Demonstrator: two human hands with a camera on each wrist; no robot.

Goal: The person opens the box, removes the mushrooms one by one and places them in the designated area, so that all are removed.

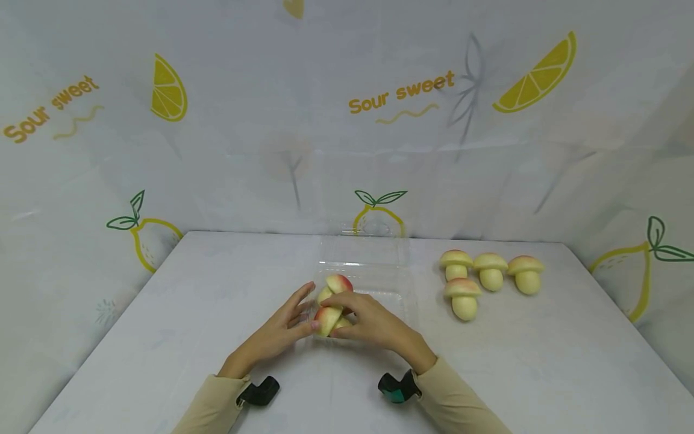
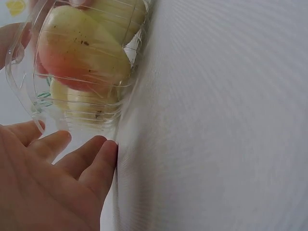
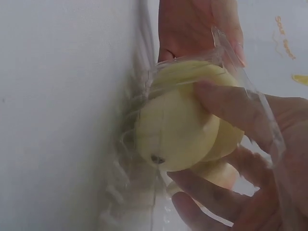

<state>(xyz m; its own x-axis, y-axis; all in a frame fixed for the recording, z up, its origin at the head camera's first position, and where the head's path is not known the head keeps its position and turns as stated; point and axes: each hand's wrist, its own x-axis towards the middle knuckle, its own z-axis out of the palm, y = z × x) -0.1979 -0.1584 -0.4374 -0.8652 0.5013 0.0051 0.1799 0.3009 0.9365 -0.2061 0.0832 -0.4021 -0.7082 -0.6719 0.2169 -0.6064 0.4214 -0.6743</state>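
An open clear plastic box [image 1: 401,308] lies in front of me, its lid [image 1: 362,250] folded back behind it. Inside its left part sit two mushroom-shaped pieces, pale yellow with red-blushed caps. My right hand [image 1: 374,320] reaches into the box and grips the near mushroom-shaped piece [image 1: 327,321], its thumb against the stem as the right wrist view shows. The far piece [image 1: 340,283] lies just beyond those fingers. At the box's left side is my left hand [image 1: 279,328], fingers extended along the wall and thumb tip right at the near cap.
On the table's right stand several more mushroom-shaped pieces [image 1: 490,271], with one piece [image 1: 463,299] in front of the others. A white cloth covers the table [image 1: 179,325]. A printed curtain [image 1: 238,120] hangs behind its back edge.
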